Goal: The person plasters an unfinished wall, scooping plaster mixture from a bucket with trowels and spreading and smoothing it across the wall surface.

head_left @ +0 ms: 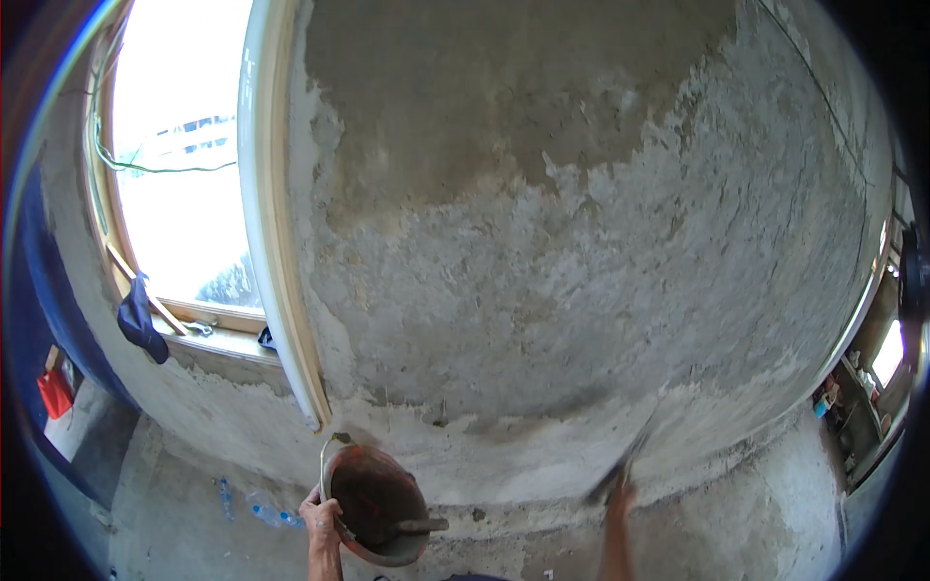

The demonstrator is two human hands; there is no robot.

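Observation:
My left hand (322, 515) grips the rim of a round, mortar-smeared orange bucket (341, 542) at its left side, close to where the wire handle stands up. The bucket tips so that its dark inside shows. A tool handle (423, 526) lies across its right rim, its other end down inside. Further right, my right hand (620, 499) is closed round a dark, thin-bladed hand tool (620, 467), slanting up along the foot of the wall. Motion smears both hand and tool, so its exact kind is unclear. The plaster wall (581, 310) is rough grey, with a smoother brown area at the top.
Left of the wall is a bright window with a pale frame (281, 213). A dark blue cap (141, 321) hangs at its sill by a wooden stick. Plastic bottles (271, 510) lie on the concrete floor (194, 542). A red object (55, 393) is at far left; cluttered shelves (862, 407) stand far right.

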